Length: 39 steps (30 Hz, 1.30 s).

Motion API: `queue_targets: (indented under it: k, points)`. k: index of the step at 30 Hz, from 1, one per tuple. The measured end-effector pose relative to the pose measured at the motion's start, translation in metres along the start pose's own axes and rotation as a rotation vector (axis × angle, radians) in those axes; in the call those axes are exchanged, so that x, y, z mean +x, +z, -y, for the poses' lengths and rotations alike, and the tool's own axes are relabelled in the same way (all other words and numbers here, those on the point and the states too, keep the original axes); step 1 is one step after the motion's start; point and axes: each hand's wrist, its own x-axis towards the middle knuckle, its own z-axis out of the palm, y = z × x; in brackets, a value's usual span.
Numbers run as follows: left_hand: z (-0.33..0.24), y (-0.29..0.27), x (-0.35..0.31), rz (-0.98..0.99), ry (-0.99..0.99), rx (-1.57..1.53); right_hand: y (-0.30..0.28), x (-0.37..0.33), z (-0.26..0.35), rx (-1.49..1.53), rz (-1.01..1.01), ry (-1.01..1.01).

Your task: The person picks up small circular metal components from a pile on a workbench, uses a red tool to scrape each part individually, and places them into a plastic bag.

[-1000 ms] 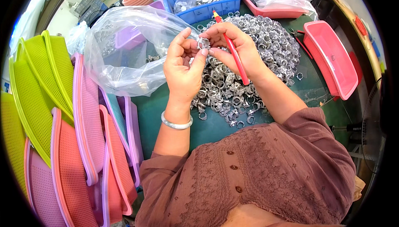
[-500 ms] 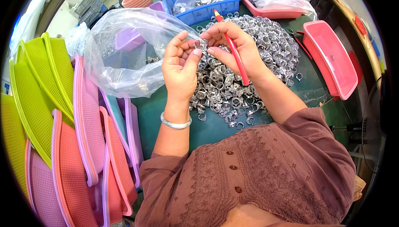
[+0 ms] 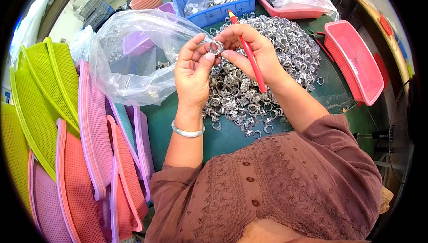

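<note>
A silver-coloured ring [image 3: 216, 48] with a textured, ornate band is pinched between the fingertips of my left hand [image 3: 192, 80], over the pile. My right hand [image 3: 263, 58] meets it from the other side, thumb and fingertips against the ring. Across that same right hand lies a slim red pen-like tool [image 3: 253, 62], held slantwise under the fingers with its yellow and red tip pointing away from me. Below and beyond both hands spreads a large heap of similar metal rings [image 3: 290, 49], some loose at its near edge.
A clear plastic bag [image 3: 133, 76] lies left of the heap. Behind stand a blue bin [image 3: 223, 13] of small metal pieces and a pink tray [image 3: 290, 13] with plastic bags. Pliers [image 3: 324, 49] and a pink basket [image 3: 352, 60] are at right. Stacked coloured baskets [image 3: 76, 171] crowd the left.
The ring has turned between my fingertips, so more of its ornate side shows. Both hands have shifted very slightly; the red tool stays in my right hand.
</note>
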Motion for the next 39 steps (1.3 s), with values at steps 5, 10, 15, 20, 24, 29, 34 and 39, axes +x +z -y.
queue_targets:
  k: [5,10,15,20,24,29,34,39]
  points:
    - [-0.0004,-0.0004,0.0,0.019,-0.001,0.0,0.0006,-0.0003,-0.0006,0.012,-0.006,-0.004]
    - [-0.0004,0.0013,-0.0012,0.013,-0.011,0.005,0.0011,-0.0003,0.0012,0.036,-0.012,0.011]
    - [0.0033,0.0003,-0.0028,0.001,-0.085,-0.095,0.0,-0.0005,-0.0008,-0.003,-0.036,0.006]
    - [0.0002,-0.0027,-0.0013,-0.022,-0.299,-0.315,-0.0011,-0.0006,-0.003,-0.076,-0.052,0.008]
    - [-0.0003,-0.0032,-0.0006,-0.039,-0.354,-0.378,-0.0011,-0.0012,-0.0014,-0.083,-0.038,0.015]
    - [0.0,-0.0062,0.0001,-0.019,-0.391,-0.446,-0.0013,-0.0005,0.0026,-0.095,-0.032,0.027]
    - [0.0006,-0.006,0.0001,-0.021,-0.401,-0.47,-0.0012,-0.0009,0.0004,-0.08,-0.035,0.027]
    - [0.0012,-0.0066,0.0003,-0.013,-0.412,-0.48,-0.0011,-0.0011,0.0,-0.079,-0.041,0.024]
